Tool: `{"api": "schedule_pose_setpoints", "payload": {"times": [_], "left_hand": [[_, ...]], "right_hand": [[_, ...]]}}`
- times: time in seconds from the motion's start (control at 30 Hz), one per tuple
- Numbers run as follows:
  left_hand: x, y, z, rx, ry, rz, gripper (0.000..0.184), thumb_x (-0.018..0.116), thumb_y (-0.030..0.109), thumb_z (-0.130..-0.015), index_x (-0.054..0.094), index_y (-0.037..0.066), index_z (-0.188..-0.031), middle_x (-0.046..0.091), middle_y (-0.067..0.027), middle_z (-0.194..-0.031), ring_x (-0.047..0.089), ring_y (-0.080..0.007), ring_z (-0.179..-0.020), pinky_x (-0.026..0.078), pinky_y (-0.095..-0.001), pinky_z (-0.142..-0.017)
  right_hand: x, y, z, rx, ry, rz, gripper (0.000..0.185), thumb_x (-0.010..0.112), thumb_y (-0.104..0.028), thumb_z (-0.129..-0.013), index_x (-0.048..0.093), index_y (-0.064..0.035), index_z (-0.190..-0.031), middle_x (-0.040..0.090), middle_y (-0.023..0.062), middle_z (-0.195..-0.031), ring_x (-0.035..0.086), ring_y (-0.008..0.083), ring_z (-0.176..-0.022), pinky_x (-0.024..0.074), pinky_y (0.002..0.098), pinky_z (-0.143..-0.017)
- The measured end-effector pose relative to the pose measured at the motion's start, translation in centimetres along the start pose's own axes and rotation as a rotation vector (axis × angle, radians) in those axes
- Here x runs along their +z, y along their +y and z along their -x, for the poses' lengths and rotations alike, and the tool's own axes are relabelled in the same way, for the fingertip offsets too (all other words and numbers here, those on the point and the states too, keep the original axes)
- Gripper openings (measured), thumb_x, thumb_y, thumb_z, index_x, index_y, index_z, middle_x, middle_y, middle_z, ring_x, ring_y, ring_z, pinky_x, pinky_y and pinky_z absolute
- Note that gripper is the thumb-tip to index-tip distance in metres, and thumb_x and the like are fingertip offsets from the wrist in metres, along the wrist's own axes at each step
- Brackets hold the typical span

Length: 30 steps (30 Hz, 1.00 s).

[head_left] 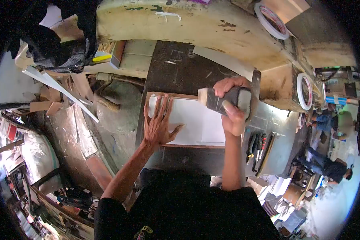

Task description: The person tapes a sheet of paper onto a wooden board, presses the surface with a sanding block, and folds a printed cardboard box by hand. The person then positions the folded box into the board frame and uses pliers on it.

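A white sheet lies on a thin brown board on the dark worktable. My left hand rests flat on the sheet's left part, fingers spread and thumb out to the right. Over the sheet's right side, my right hand grips a dark, block-like tool with a pale end pointing left. The fingers wrap round its top and the thumb presses its near side. Whether the tool touches the sheet cannot be made out.
Pliers and other hand tools lie right of the board. Tape rolls sit on the shelf at the right. A ribbed hose is at the left. Two people are in the far right background.
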<state>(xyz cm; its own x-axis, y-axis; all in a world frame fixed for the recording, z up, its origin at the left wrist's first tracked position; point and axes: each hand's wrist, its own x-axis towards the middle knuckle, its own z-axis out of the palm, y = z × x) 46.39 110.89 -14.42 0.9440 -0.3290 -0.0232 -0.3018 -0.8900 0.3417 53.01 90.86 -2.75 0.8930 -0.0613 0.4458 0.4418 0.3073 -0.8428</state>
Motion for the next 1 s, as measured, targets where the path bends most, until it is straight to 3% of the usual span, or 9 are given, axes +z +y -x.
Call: {"api": "schedule_pose_setpoints", "payload": {"times": [0.23,0.33,0.47,0.5,0.67,0.77,0.87,0.9,1.0], "left_hand": [[-0.4,0.1,-0.4,-0.019,-0.009,0.020,0.101,0.061,0.064,-0.085,0.019,0.008,-0.158,0.017,-0.0121,-0.166,0.012,-0.0313,-0.153,0.007,-0.0648,-0.119],[0.0,-0.1,0.5,-0.023,-0.023,0.042,0.101,0.060,0.064,-0.086,0.019,0.009,-0.159,0.015,-0.0118,-0.166,0.012,-0.0306,-0.154,0.006,-0.0656,-0.118],[-0.4,-0.2,0.1,-0.029,-0.029,0.082,0.101,0.062,0.064,-0.085,0.019,0.009,-0.159,0.015,-0.0114,-0.166,0.012,-0.0300,-0.154,0.005,-0.0661,-0.118],[-0.4,0.0,0.3,-0.028,-0.033,0.084,0.102,0.062,0.063,-0.085,0.019,0.009,-0.159,0.016,-0.0109,-0.166,0.013,-0.0298,-0.153,0.006,-0.0658,-0.118],[-0.4,-0.3,0.3,-0.020,0.014,0.088,0.105,0.066,0.062,-0.082,0.018,0.009,-0.159,0.021,-0.0088,-0.165,0.017,-0.0285,-0.153,0.009,-0.0636,-0.118],[-0.4,-0.6,0.3,-0.021,0.037,0.121,0.107,0.066,0.063,-0.082,0.018,0.008,-0.159,0.022,-0.0085,-0.165,0.018,-0.0281,-0.152,0.010,-0.0626,-0.118],[-0.1,-0.8,0.3,-0.019,0.059,0.141,0.109,0.066,0.064,-0.081,0.017,0.007,-0.159,0.022,-0.0083,-0.165,0.019,-0.0276,-0.152,0.009,-0.0602,-0.120],[0.0,-0.9,0.4,-0.020,0.065,0.144,0.109,0.066,0.064,-0.081,0.017,0.007,-0.159,0.022,-0.0083,-0.165,0.019,-0.0276,-0.152,0.009,-0.0602,-0.120],[0.2,-1.0,0.9,0.004,0.075,0.176,0.111,0.066,0.065,-0.081,0.014,0.006,-0.159,0.023,-0.0080,-0.164,0.018,-0.0269,-0.153,0.006,-0.0578,-0.122]], "right_hand": [[-2.1,4.5,1.1,0.161,0.122,0.206,0.032,0.065,-0.006,-0.072,0.052,-0.0022,-0.101,0.057,0.0080,-0.091,0.055,0.0137,-0.088,0.0472,0.0281,-0.073],[1.0,0.8,-0.3,-0.020,-0.073,-0.009,0.034,0.064,-0.005,-0.072,0.052,-0.0013,-0.104,0.058,0.0088,-0.094,0.055,0.0123,-0.090,0.0477,0.0284,-0.075],[1.8,4.2,2.2,0.143,0.044,0.305,0.026,0.062,-0.009,-0.070,0.054,-0.0006,-0.093,0.058,0.0053,-0.082,0.053,0.0110,-0.073,0.0449,0.0265,-0.065],[1.8,4.6,1.8,0.056,0.046,0.244,0.023,0.063,-0.012,-0.070,0.055,-0.0016,-0.089,0.058,0.0036,-0.077,0.052,0.0107,-0.066,0.0442,0.0256,-0.062],[1.6,4.6,0.6,0.062,-0.032,0.237,0.024,0.063,-0.008,-0.070,0.055,-0.0030,-0.092,0.057,0.0037,-0.078,0.053,0.0117,-0.069,0.0451,0.0271,-0.064],[4.8,1.8,-0.6,-0.017,-0.016,-0.049,0.032,0.063,-0.001,-0.070,0.053,-0.0038,-0.100,0.057,0.0031,-0.084,0.055,0.0124,-0.075,0.0455,0.0275,-0.063],[4.9,3.4,1.0,0.152,0.038,0.056,0.029,0.065,-0.004,-0.070,0.055,-0.0045,-0.097,0.058,0.0031,-0.082,0.055,0.0111,-0.072,0.0449,0.0264,-0.059],[3.9,5.7,1.7,0.068,-0.016,0.328,0.024,0.065,-0.006,-0.069,0.058,-0.0050,-0.092,0.059,0.0027,-0.079,0.055,0.0098,-0.069,0.0447,0.0255,-0.057],[3.6,6.2,0.7,0.123,0.017,0.181,0.021,0.063,-0.007,-0.070,0.058,-0.0039,-0.089,0.059,0.0030,-0.079,0.056,0.0116,-0.071,0.0465,0.0267,-0.064]]}}
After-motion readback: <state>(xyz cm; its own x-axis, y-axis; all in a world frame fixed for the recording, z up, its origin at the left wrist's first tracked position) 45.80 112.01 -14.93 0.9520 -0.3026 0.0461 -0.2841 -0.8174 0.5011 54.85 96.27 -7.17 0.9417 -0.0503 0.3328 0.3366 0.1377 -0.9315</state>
